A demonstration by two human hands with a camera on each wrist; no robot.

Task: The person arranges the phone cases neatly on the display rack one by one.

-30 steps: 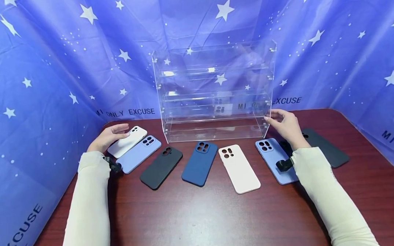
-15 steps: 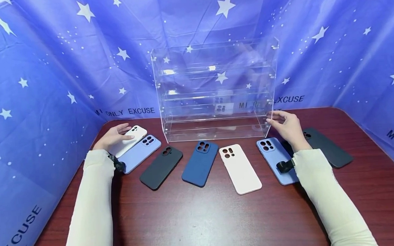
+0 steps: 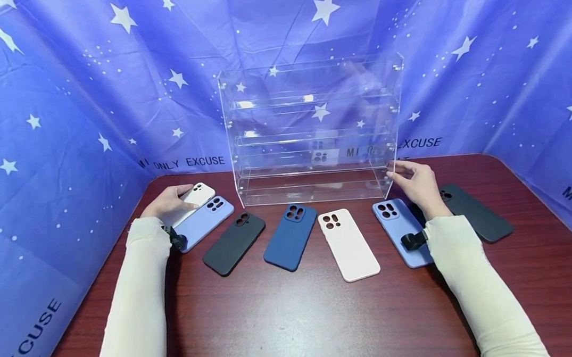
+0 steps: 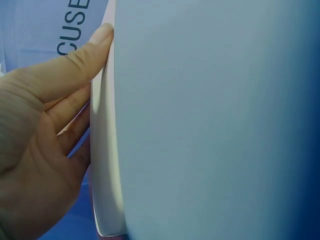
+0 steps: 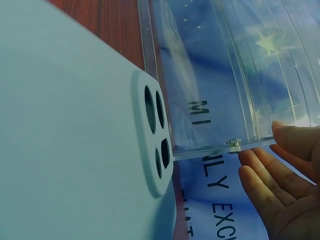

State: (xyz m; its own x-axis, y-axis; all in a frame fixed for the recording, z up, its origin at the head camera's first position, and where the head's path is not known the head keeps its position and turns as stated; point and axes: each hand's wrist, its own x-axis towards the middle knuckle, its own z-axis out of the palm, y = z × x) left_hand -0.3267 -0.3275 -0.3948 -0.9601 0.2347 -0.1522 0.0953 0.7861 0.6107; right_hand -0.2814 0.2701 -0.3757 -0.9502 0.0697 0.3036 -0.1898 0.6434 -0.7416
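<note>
White phone case [image 3: 199, 192], far left: we find it held between thumb and fingers of the left hand [image 3: 166, 203], its long edge just beside a light-blue case [image 3: 204, 223]. Clear rack [image 3: 313, 139], upright behind the row: right hand [image 3: 417, 184] pinches its right side panel. Gaps of wood part the black case [image 3: 234, 244], dark-blue case [image 3: 290, 239] and pale pink case [image 3: 350, 247]. Reddish-brown table [image 3: 292, 327], glossy; starry blue curtain [image 3: 73, 129] around. Since half a second ago, we note left-hand fingers drawn in around the white phone case; right hand unchanged.
</note>
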